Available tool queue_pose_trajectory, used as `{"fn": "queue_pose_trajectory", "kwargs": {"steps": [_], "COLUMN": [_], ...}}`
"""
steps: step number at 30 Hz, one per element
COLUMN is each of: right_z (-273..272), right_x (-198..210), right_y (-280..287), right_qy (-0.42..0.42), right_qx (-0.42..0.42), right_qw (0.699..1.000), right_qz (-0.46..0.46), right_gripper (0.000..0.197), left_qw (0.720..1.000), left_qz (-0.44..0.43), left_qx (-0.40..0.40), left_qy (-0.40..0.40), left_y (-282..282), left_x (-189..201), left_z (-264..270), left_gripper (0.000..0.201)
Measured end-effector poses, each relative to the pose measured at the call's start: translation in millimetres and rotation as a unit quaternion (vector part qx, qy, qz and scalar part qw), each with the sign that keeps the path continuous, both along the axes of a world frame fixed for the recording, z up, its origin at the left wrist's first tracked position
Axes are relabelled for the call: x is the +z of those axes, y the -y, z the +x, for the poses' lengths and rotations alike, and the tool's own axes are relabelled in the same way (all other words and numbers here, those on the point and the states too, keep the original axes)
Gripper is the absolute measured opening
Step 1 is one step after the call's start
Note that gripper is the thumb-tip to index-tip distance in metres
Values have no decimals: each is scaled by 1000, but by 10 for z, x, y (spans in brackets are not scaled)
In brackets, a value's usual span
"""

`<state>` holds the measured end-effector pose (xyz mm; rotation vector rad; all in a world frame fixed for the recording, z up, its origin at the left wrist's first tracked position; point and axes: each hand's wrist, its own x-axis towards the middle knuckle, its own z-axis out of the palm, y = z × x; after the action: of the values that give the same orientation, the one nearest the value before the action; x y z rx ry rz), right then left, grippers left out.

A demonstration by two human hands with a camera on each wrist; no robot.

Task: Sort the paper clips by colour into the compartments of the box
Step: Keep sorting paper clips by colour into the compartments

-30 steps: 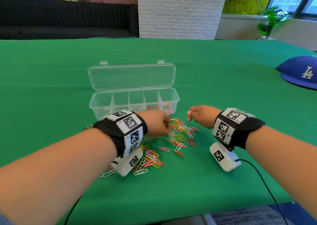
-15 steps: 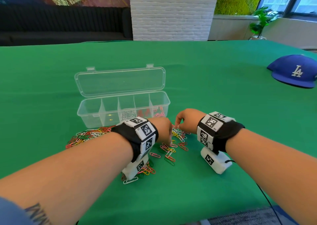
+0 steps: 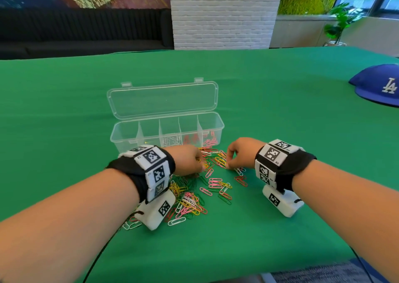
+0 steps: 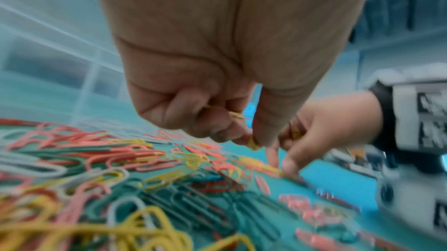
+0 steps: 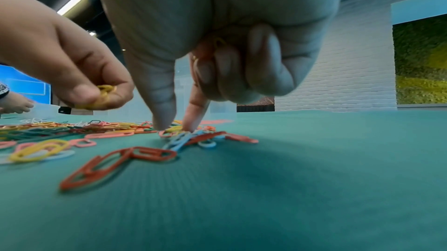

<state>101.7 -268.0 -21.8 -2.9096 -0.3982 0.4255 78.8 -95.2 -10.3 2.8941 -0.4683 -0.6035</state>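
A clear compartment box (image 3: 129, 141) stands open on the green table, lid tipped back. White clips (image 3: 170, 141) lie in its middle compartment, red ones (image 3: 192, 139) right of them, pink ones (image 3: 210, 138) at the right end. In front spreads a mixed pile of paper clips (image 3: 194, 192). My left hand (image 3: 199, 165) hovers low over the pile, its curled fingers holding several yellow clips (image 4: 252, 143). My right hand (image 3: 227, 164) keeps yellow clips (image 5: 219, 42) in its curled fingers while thumb and forefinger (image 5: 164, 121) touch clips on the cloth.
A blue cap (image 3: 380, 86) lies at the table's far right. The table's near edge (image 3: 237, 276) runs close below my forearms. A black cable (image 3: 95, 261) trails off the front from my left wrist. Green cloth (image 3: 302, 131) lies to the right of the box.
Both hands have come closer together over the pile. My right hand has dropped from a raised fist so that thumb and forefinger now touch the clips.
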Motion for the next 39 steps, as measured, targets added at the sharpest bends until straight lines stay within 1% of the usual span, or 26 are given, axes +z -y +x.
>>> {"fn": "queue_pose_trajectory", "kwargs": {"steps": [2, 4, 5, 7, 9, 12, 14, 17, 23, 26, 28, 32, 35, 37, 39], "right_z": [-3, -7, -8, -11, -6, -1, -1, 0, -5, -15, -31, -45, 22, 109, 206], "right_x": [-12, -20, -19, -21, -30, -45, -52, -61, -24, 1, 28, 187, 330, 403, 473], "right_y": [-10, -26, -46, -43, -53, -62, -71, -72, -73, -75, -96, -256, -466, -650, -872], "right_qy": [-2, -2, 0, 4, 10, 1, -9, -2, -4, 2, 0, -15, -32, -46, -54], "right_qx": [-1, -2, 0, 2, 4, -5, -15, -29, -57, -62, -59, -42, -43, -51, -55], "right_qw": [1000, 1000, 1000, 1000, 1000, 1000, 1000, 1000, 998, 998, 998, 997, 992, 985, 978], "right_qz": [-8, -12, -15, -20, -22, -20, -15, -6, 19, 30, 35, 68, 117, 158, 192], "right_gripper": [14, 14, 12, 7, 3, 7, 13, 24, 27, 29, 28, 25, 15, 13, 9], "left_qw": [999, 990, 977, 939, 906, 870, 855, 844, 820, 802, 802, 833, 837, 837, 846], "left_qz": [-30, -106, -162, -259, -319, -380, -406, -422, -448, -464, -462, -431, -424, -419, -399], "left_qx": [29, 76, 113, 189, 245, 280, 287, 297, 316, 337, 344, 332, 341, 351, 353], "left_qy": [-13, -53, -78, -121, -135, -141, -145, -148, -166, -169, -157, -102, -58, -28, 3], "left_y": [-105, -199, -250, -294, -345, -417, -471, -526, -613, -662, -699, -844, -1005, -1100, -1171], "left_x": [43, 53, 58, 71, 94, 107, 99, 86, 87, 91, 97, 146, 221, 291, 346], "left_z": [-3, -3, -11, -20, -57, -94, -101, -112, -131, -151, -150, -98, -12, 54, 144], "left_gripper": [19, 18, 20, 23, 19, 18, 22, 25, 21, 13, 13, 21, 25, 24, 22]}}
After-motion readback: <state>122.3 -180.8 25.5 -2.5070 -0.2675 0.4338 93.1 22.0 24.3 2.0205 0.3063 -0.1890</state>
